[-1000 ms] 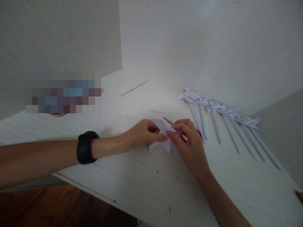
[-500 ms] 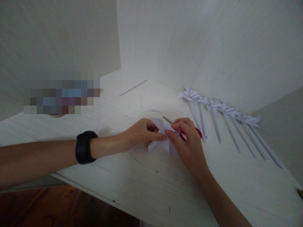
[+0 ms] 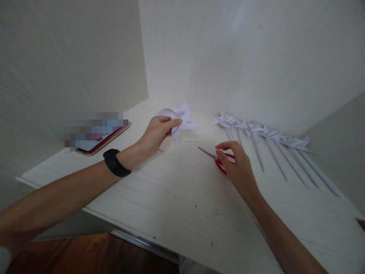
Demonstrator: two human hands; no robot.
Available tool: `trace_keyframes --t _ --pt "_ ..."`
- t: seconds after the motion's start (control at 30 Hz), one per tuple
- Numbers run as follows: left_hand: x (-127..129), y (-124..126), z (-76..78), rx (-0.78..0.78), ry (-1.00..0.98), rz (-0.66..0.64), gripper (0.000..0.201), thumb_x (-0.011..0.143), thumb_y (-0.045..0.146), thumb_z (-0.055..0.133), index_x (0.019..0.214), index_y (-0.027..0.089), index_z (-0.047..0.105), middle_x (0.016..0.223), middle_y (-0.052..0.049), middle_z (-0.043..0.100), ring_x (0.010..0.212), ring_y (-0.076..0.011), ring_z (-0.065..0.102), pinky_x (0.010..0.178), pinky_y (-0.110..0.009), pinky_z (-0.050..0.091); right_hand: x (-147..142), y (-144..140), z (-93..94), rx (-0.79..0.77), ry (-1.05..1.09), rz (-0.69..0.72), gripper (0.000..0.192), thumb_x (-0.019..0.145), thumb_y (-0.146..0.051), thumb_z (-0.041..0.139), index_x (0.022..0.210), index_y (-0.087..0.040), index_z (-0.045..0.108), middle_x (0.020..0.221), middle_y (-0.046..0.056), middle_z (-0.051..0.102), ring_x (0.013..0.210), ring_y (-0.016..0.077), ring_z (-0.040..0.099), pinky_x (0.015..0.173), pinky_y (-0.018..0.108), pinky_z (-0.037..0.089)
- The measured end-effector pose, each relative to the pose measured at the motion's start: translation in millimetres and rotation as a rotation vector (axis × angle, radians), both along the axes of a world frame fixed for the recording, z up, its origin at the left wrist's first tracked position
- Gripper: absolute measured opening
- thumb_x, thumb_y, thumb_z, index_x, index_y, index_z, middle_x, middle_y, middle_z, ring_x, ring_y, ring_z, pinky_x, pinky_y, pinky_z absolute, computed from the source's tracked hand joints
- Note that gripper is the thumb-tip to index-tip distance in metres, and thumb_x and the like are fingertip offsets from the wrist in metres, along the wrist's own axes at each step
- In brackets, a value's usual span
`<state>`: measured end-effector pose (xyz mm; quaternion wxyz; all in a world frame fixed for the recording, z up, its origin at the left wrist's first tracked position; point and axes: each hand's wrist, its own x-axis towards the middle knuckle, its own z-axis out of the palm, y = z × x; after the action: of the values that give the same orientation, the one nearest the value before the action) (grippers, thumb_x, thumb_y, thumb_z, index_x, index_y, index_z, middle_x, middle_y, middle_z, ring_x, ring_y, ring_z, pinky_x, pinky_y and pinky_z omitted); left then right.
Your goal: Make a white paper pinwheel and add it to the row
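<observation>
My left hand (image 3: 161, 131) pinches a white paper pinwheel (image 3: 182, 114) between thumb and fingers, raised toward the back of the white surface. Its folded blades stick out above and right of my fingertips. My right hand (image 3: 235, 160) hovers at the red-handled scissors (image 3: 213, 155), fingers curved, with a small gap between thumb and forefinger. The scissors lie with their blades pointing left and back, and my hand partly covers the handles. I cannot make out whether my fingers touch them.
Several finished paper pinwheels (image 3: 256, 129) on rolled paper sticks lie in a row at the right, along the back wall. A phone-like flat object (image 3: 102, 140), partly blurred out, rests at the left wall. The surface's front edge (image 3: 137, 234) drops to a wooden floor (image 3: 71, 255).
My left hand has carried the paper pinwheel away toward the back. My right hand has let go of it and is now by the scissors. The view has shifted slightly.
</observation>
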<state>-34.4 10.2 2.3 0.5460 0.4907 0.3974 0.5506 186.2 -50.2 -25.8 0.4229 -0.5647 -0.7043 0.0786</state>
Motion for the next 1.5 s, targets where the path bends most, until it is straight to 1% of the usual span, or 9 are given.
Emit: trace_keyframes --t 0.2,0.33,0.43,0.73,0.87,1.0,1.23,1.43,1.5 --pt "-4 14 -3.5 -0.007 -0.102 0.118 0.013 0.062 0.019 0.068 0.057 0.013 0.057 0.056 0.003 0.055 0.051 -0.0055 0.047 0.047 -0.017 0.034 -66 6 4.6 -0.210 -0.272 0.249 0.009 0.084 -0.024 0.057 0.087 -0.022 0.064 0.092 0.003 0.066 0.087 0.0180 0.058 0.089 0.041 0.027" --pt "2 5 -11.5 -0.024 0.006 0.097 0.021 0.063 0.021 0.068 0.053 0.014 0.051 0.048 0.006 0.045 0.043 -0.0047 0.038 0.040 -0.020 0.025 -122 23 -4.1 -0.262 -0.292 0.204 0.015 0.082 -0.026 0.059 0.094 -0.018 0.063 0.100 0.008 0.064 0.098 0.0214 0.055 0.084 0.038 0.029" --pt "5 1 -15.6 -0.035 0.078 0.089 0.023 0.065 0.026 0.067 0.055 0.015 0.051 0.047 0.007 0.040 0.041 -0.0051 0.034 0.039 -0.021 0.019 -138 32 -13.4 -0.325 -0.260 0.181 0.009 0.082 -0.021 0.056 0.084 -0.017 0.064 0.091 0.007 0.064 0.090 0.0203 0.057 0.079 0.035 0.032" --pt "8 1 -16.3 0.082 0.134 0.113 0.030 0.064 0.030 0.070 0.050 0.014 0.048 0.048 0.007 0.039 0.045 -0.0042 0.035 0.045 -0.019 0.025 -85 6 -14.2 -0.333 -0.160 0.182 0.008 0.080 -0.013 0.057 0.082 -0.016 0.063 0.089 0.006 0.060 0.077 0.0150 0.055 0.073 0.029 0.040" --pt "-5 12 -1.5 0.155 -0.085 0.145 0.016 0.065 0.025 0.068 0.060 0.014 0.057 0.057 0.004 0.051 0.052 -0.0057 0.046 0.052 -0.019 0.036 -106 9 -16.3 -0.359 -0.154 0.251 0.017 0.079 -0.020 0.061 0.096 -0.018 0.064 0.099 0.007 0.061 0.087 0.0181 0.056 0.082 0.035 0.038" --pt "-15 23 7.5 0.216 -0.237 0.186 0.020 0.063 0.021 0.068 0.053 0.015 0.052 0.053 0.006 0.049 0.049 -0.0040 0.044 0.051 -0.016 0.037 -142 24 -16.3 -0.286 -0.193 0.285 0.033 0.079 -0.026 0.063 0.110 -0.021 0.057 0.107 0.008 0.059 0.101 0.0216 0.054 0.087 0.039 0.036" --pt "-10 24 -1.6 0.154 -0.178 0.194 0.022 0.061 0.023 0.070 0.053 0.016 0.052 0.052 0.006 0.048 0.049 -0.0049 0.044 0.052 -0.017 0.038 -169 49 -15.1 -0.329 -0.311 0.357 0.015 0.083 -0.023 0.054 0.092 -0.016 0.063 0.102 0.013 0.058 0.100 0.0255 0.054 0.084 0.041 0.038" --pt "-3 14 -8.6 0.070 -0.019 0.091 0.022 0.065 0.026 0.069 0.054 0.015 0.054 0.053 0.005 0.048 0.050 -0.0051 0.042 0.050 -0.019 0.032 -109 11 -4.7 -0.344 -0.329 0.518 0.013 0.081 -0.008 0.050 0.080 -0.015 0.062 0.083 0.005 0.063 0.078 0.0139 0.056 0.072 0.026 0.042" --pt "2 7 -12.9 0.014 0.086 -0.020 0.026 0.065 0.028 0.069 0.051 0.014 0.053 0.050 0.005 0.046 0.048 -0.0055 0.041 0.049 -0.020 0.031 -77 -4 1.3 -0.434 -0.142 0.470 0.019 0.080 -0.007 0.050 0.090 -0.018 0.062 0.077 0.001 0.063 0.072 0.0122 0.056 0.070 0.025 0.043"
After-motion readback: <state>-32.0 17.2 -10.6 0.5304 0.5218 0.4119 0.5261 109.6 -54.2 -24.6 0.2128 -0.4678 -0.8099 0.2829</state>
